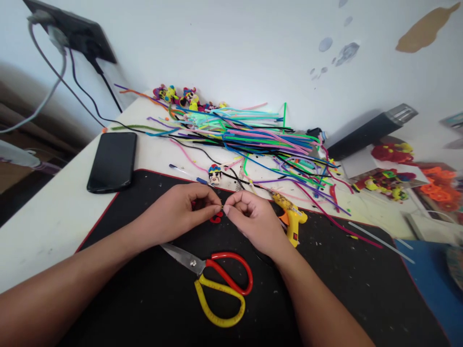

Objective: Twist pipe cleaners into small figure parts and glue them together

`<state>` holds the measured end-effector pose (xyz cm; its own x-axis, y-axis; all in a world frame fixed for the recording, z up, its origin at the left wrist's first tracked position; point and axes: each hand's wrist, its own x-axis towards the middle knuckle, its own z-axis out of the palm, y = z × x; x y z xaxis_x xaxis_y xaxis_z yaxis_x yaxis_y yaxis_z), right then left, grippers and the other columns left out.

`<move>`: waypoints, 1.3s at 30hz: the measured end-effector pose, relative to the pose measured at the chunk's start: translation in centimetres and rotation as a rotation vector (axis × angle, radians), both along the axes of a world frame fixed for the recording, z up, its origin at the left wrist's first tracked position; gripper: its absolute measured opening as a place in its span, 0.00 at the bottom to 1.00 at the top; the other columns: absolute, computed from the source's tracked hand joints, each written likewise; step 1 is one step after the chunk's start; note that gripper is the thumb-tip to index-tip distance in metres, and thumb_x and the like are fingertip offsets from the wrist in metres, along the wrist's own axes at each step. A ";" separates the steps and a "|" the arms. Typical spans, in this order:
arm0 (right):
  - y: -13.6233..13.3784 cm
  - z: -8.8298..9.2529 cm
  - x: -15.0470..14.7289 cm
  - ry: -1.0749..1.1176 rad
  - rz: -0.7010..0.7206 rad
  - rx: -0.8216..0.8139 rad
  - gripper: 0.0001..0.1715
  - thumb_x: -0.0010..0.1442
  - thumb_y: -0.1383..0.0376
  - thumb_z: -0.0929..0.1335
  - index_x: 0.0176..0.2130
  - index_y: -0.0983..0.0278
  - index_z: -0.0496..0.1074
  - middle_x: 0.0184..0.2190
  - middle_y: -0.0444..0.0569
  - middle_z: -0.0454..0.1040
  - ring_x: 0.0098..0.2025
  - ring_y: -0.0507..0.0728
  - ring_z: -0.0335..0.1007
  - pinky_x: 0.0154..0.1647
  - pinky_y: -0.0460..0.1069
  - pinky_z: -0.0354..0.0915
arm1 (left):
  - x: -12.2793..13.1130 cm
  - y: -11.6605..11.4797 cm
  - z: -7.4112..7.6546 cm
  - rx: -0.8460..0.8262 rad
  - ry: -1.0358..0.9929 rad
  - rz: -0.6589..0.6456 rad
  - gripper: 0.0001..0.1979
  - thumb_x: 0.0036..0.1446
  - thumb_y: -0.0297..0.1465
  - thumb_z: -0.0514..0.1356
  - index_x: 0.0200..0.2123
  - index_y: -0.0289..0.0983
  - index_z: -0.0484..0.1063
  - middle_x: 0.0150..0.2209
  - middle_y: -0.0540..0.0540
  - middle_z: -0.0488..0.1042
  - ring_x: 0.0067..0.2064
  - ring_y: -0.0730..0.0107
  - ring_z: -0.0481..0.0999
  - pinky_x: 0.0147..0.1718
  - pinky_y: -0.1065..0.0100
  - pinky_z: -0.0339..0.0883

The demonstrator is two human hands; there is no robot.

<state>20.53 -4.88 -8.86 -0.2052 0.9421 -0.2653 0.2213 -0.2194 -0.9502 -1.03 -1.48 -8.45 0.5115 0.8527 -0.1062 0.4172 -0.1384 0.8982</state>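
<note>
Over the black mat, my left hand (177,212) and my right hand (253,221) meet with thumbs and forefingers pinched fingertip to fingertip. Whatever lies between them is too small to name; a hint of yellow shows there. Just below the fingertips is a small red curled piece (216,218), partly covered by my hands. Scissors (213,282) with one red and one yellow handle lie nearer to me, a blade tip reaching under my left wrist. Behind the hands sits a small painted face head (214,174) with a colourful headdress. A yellow glue gun (293,217) rests beside my right hand.
A heap of coloured pipe cleaners (253,132) spreads along the wall, with small figures (190,96) behind it. A phone (112,161) lies at left, a pen (183,171) behind my left hand. A dark flask (372,130) and orange pieces (439,188) are at right.
</note>
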 end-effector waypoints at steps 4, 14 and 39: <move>-0.1 -0.1 -0.2 0.017 -0.002 -0.007 0.06 0.62 0.61 0.72 0.38 0.61 0.74 0.21 0.34 0.62 0.21 0.49 0.54 0.22 0.46 0.50 | 0.0 -0.1 0.1 -0.064 -0.030 0.001 0.16 0.65 0.45 0.64 0.36 0.39 0.81 0.32 0.49 0.80 0.33 0.66 0.74 0.32 0.68 0.65; -0.2 -0.1 -0.3 0.071 0.004 -0.045 0.08 0.63 0.59 0.72 0.38 0.61 0.73 0.20 0.33 0.61 0.18 0.48 0.54 0.21 0.46 0.50 | 0.2 0.0 0.1 -0.139 -0.070 0.020 0.15 0.62 0.44 0.64 0.35 0.38 0.80 0.31 0.49 0.77 0.33 0.67 0.71 0.32 0.68 0.63; -0.4 0.1 -0.5 0.070 0.004 -0.051 0.07 0.61 0.60 0.72 0.36 0.61 0.72 0.20 0.33 0.61 0.19 0.49 0.53 0.21 0.46 0.50 | 0.1 0.0 0.0 -0.124 -0.075 0.005 0.17 0.64 0.46 0.65 0.35 0.38 0.81 0.32 0.48 0.81 0.33 0.66 0.75 0.32 0.68 0.66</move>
